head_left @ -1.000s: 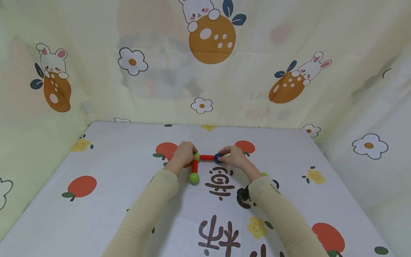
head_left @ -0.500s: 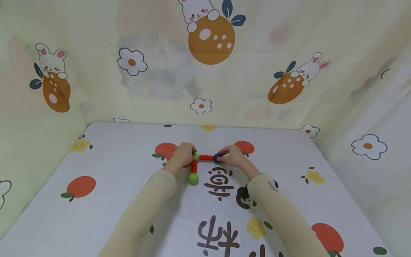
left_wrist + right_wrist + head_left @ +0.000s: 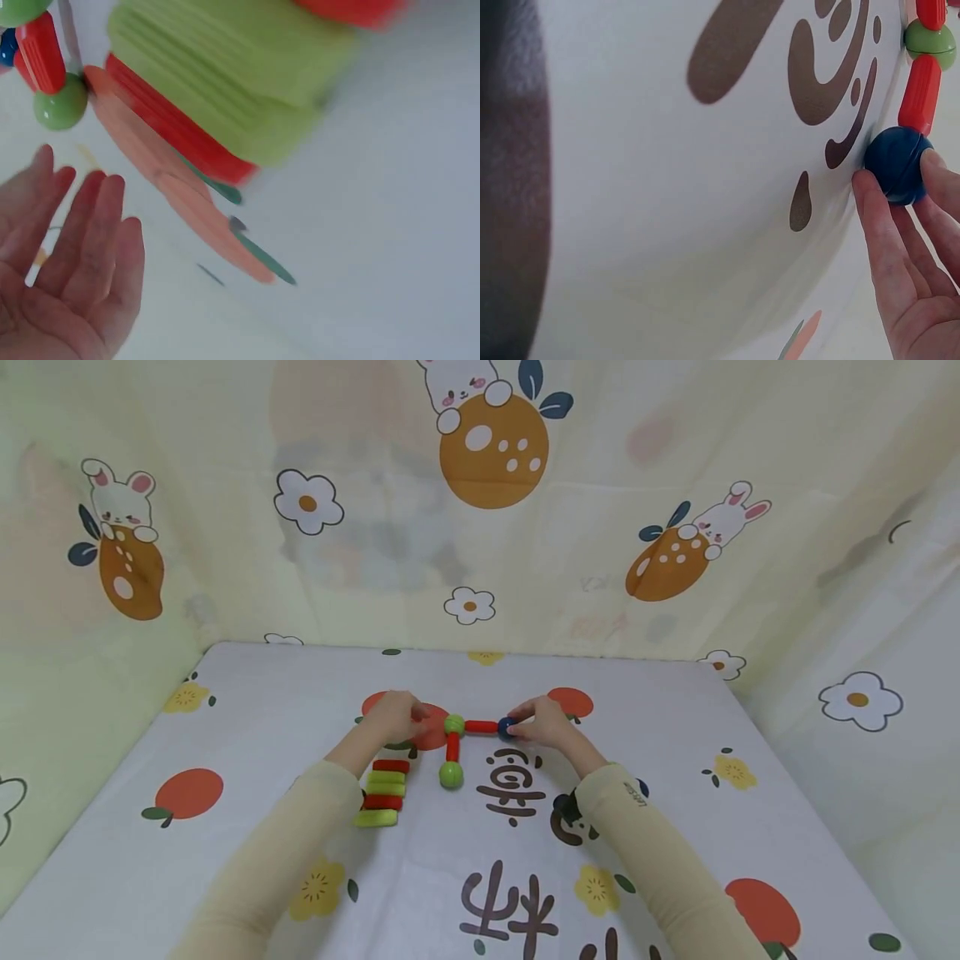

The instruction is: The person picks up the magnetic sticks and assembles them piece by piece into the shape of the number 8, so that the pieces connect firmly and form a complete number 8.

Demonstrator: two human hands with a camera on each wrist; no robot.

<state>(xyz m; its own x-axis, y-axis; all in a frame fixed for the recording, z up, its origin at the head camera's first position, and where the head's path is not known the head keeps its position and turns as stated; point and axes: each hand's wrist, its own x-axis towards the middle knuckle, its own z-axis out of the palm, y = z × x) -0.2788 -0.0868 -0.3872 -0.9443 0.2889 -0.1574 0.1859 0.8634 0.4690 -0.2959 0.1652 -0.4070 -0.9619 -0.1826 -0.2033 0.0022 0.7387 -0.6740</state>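
My right hand (image 3: 546,723) pinches a blue ball (image 3: 897,165) between thumb and fingers. A red rod (image 3: 481,727) joins that ball to a green ball (image 3: 454,724). From the green ball a second red rod (image 3: 453,747) runs toward me to another green ball (image 3: 451,775), making an L shape on the table. To the left of the corner ball is my left hand (image 3: 393,717), holding nothing, its fingers extended in the left wrist view. Below it, several red and green rods (image 3: 386,778) lie side by side in a row, partly behind the left sleeve.
Partly hidden by the right sleeve (image 3: 637,827), green and dark blue round pieces (image 3: 642,787) show on the table. A white cloth (image 3: 247,693) printed with fruit and flowers covers the tabletop. Patterned curtains (image 3: 360,568) hang at the back and sides.
My left hand has let go of the green corner ball and moved left, and the row of rods has come into view. My right hand stays on the blue ball.
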